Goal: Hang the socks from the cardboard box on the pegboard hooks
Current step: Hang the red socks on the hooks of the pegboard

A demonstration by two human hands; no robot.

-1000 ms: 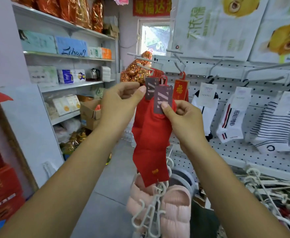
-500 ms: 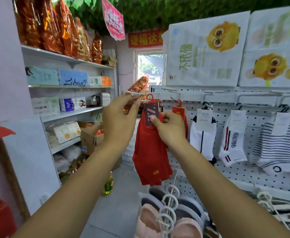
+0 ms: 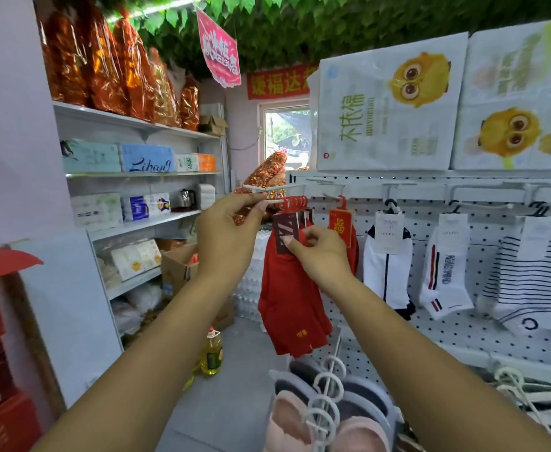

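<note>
Bright even indoor light, daylight from the back window, soft overall blur, wide-angle edge bending

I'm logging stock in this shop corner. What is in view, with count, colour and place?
red socks: several pairs, red, hanging on the leftmost hook
pegboard hook: one, white, carrying the red socks
pegboard: one, white, dotted, right wall
white socks: one bundle, white with dark trim, mid pegboard
striped socks: one bundle, black and white, pegboard's right end
cardboard box: one, brown, by the left shelves
oil bottle: one, yellow, floor
slippers: several, pink, bottom rack
foil bags: several, orange-red, top shelf
left hand: pinches the hook's tip
right hand: pinches the red socks' card label
</note>
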